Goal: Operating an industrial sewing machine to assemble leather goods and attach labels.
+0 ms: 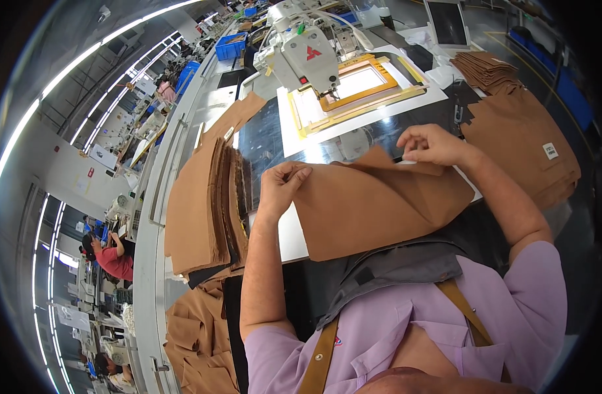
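A large brown fabric panel [373, 210] lies in front of me at the near edge of the table, over a white sheet [291, 238]. My left hand [279, 188] pinches the panel's upper left corner between thumb and fingers. At the panel's far right edge, my right hand [432, 144] has its fingers curled, and the fabric there is lifted and folded over. A small white piece shows just beneath those fingers; whether they hold it or the cloth's edge is hard to make out.
Beyond the panel stands a white sewing machine [307, 56] with a yellow frame [366, 85] under its head. Stacked brown panels [199, 203] lie at left, and more brown pieces [521, 138] at right. A blue bin [230, 47] sits farther back.
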Motion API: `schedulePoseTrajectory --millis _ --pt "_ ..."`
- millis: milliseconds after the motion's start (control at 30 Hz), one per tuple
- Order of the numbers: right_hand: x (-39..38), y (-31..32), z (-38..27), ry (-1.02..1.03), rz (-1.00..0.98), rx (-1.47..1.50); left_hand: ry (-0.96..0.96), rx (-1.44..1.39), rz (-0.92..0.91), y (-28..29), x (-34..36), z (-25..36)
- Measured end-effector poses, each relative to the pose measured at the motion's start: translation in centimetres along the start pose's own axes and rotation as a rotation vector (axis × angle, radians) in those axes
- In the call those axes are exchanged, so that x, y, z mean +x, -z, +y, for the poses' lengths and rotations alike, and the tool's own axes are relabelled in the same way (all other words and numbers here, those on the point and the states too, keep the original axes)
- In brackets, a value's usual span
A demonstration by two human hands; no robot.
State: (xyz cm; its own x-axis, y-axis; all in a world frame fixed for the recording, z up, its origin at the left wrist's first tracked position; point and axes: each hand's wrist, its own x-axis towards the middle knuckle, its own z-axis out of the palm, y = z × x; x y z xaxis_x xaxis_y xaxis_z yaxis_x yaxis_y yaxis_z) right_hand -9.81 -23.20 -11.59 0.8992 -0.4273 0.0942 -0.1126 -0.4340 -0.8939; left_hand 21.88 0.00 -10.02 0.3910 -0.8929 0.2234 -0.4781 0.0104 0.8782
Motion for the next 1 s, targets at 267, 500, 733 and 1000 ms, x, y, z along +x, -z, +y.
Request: schedulePoseTrajectory --millis 267,500,733,1000 --pt "1.8 -5.5 2.8 0.165 -0.001 -0.464 -0.088 -0.107 -0.294 0.8 -0.1 1.7" --pt "1.6 -6.1 3.5 0.284 0.208 -0.695 0.038 -0.109 -0.654 2.0 -1.8 -0.2" --pt "2.4 -5.8 3.9 0.459 0.3 -0.684 0.155 0.188 -0.071 -2.3 -4.5 -4.1" --pt "0.9 -3.8 -0.1 0.426 0.338 -0.319 0.315 0.534 -0.298 -2.7 -3.8 -1.6"
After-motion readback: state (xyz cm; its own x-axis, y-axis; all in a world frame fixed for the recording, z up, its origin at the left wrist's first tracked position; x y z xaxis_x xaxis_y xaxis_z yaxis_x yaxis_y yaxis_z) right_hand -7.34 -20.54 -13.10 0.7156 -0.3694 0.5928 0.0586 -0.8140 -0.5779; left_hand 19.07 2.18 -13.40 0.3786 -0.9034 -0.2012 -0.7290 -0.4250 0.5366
